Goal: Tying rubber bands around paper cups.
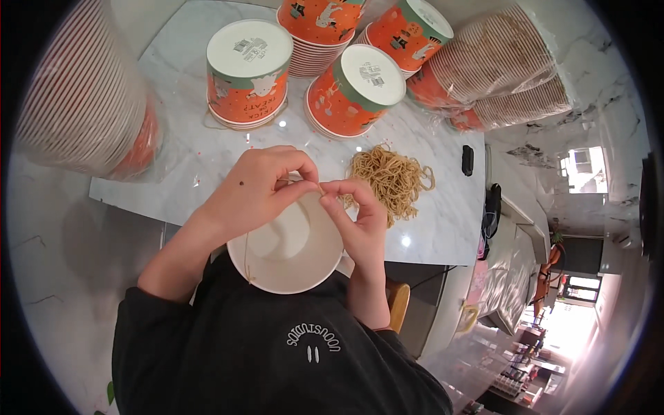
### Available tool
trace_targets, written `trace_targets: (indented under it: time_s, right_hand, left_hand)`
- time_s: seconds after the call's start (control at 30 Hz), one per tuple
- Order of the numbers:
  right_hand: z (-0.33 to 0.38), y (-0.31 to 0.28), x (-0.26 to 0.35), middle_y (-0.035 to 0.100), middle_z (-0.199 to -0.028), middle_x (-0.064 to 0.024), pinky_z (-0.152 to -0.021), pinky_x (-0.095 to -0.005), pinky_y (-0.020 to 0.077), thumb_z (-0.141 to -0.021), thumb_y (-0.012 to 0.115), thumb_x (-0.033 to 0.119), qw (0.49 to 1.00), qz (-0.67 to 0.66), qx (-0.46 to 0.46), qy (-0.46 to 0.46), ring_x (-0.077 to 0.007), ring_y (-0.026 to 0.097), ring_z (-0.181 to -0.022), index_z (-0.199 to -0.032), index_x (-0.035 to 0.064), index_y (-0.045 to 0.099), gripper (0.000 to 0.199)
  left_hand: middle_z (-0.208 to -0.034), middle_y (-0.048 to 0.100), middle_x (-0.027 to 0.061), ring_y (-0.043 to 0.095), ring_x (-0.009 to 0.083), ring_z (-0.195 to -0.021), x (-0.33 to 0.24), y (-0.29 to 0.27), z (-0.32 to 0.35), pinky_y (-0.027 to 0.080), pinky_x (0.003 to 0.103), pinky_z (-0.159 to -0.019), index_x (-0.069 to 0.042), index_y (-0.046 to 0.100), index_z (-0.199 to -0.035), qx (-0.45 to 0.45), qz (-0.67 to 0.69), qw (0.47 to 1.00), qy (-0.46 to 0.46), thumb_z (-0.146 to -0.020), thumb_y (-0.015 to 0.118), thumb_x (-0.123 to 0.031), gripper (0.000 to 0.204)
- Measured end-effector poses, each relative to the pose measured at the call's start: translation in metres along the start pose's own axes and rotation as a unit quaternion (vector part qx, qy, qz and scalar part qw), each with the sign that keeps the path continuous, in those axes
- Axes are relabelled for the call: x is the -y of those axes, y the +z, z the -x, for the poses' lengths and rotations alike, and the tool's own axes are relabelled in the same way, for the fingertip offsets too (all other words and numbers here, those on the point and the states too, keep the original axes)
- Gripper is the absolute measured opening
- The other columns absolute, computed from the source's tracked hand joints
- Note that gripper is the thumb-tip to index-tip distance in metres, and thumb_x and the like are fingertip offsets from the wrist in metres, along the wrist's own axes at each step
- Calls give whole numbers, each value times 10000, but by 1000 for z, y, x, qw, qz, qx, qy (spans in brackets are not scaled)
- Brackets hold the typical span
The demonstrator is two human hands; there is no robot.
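A white paper bowl (290,249) sits open-side up against my chest, just below the table edge. A thin tan rubber band (246,259) runs down over its left rim. My left hand (259,187) pinches the band at the bowl's far rim. My right hand (356,214) pinches the same band a little to the right, fingertips almost touching the left ones. A loose pile of tan rubber bands (394,180) lies on the marble table (180,166) just beyond my right hand.
Upside-down stacks of orange paper bowls with green-rimmed white bottoms (249,72) (354,90) stand further back. Plastic-wrapped sleeves of bowls lie at the left (83,90) and back right (498,69). A small black object (467,160) rests near the table's right edge.
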State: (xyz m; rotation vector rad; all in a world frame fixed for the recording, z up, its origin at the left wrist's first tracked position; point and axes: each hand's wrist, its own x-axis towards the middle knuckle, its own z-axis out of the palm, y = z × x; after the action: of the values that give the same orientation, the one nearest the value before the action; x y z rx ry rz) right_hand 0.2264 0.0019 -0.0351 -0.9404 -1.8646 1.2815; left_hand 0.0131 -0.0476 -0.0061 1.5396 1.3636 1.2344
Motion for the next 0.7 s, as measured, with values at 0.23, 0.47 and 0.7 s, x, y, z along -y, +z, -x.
trace_targets:
  time_s: [0.23, 0.47, 0.7]
  right_hand:
    - [-3, 4, 4, 651, -952, -61, -875, -301, 448, -896, 737, 4, 987, 112, -40, -104, -174, 588, -910, -995, 5, 700, 106]
    - [-3, 2, -1, 645, -971, -59, -864, -288, 446, -912, 705, -10, 991, 86, -57, -87, -163, 585, -920, -1000, 6, 672, 95]
    - [-3, 9, 7, 655, -995, -62, -876, -295, 456, -912, 703, -18, 990, 86, -42, -104, -172, 599, -955, -1000, 14, 677, 97]
  left_hand:
    - [-769, 608, 1, 417, 53, -580, -1, 0, 1, 348, 259, -534, -35, 710, -950, 26, 4, 999, -33, -862, 757, -12, 102]
    - [-803, 662, 50, 500, 105, -577, -9, -7, -1, 417, 280, -552, -19, 681, -982, 34, 14, 997, -68, -892, 738, -86, 125]
    - [-820, 691, 23, 512, 119, -611, -8, 3, 1, 412, 282, -568, -54, 744, -1000, 32, -11, 998, -47, -852, 791, -116, 168]
